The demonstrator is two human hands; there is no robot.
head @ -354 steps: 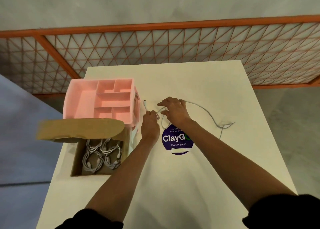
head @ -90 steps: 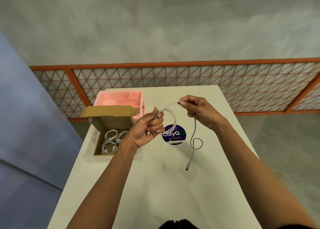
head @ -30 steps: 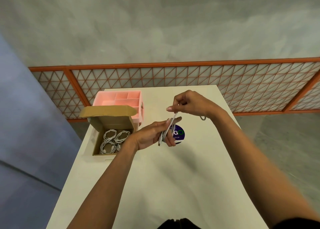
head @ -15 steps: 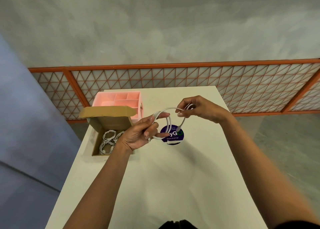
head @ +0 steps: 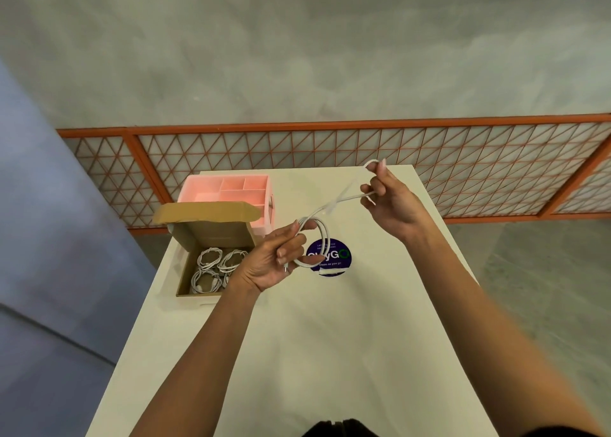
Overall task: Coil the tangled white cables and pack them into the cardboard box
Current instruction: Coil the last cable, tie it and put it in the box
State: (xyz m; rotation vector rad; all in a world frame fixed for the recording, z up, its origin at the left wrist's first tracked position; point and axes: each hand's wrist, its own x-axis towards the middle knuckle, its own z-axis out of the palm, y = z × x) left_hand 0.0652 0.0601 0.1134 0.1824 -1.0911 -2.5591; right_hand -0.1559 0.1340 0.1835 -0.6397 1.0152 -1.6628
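Your table [head: 314,354] holds the open cardboard box [head: 211,235] at its left edge, with a pink tray [head: 228,188] just behind it, partly hidden by the flap. Right of the box, your left hand [head: 274,258] grips a loop of the white cable [head: 328,236]. Your right hand [head: 390,202], farther right, pinches its doubled end. Coiled cables [head: 208,258] lie in the box, some behind your wrist.

the left hand [head: 274,261] grips a round loop of the white cable [head: 326,235] in the air, and the loop overlaps the left edge of the purple sticker [head: 335,261] on the white table [head: 330,354]. two strands rise up and right of the sticker to the right hand [head: 390,202], which pinches the cable's bend. left of the sticker stands the open cardboard box [head: 215,235] with coiled cables [head: 211,266] inside. the pink organizer [head: 228,188] sits up-left of the sticker.
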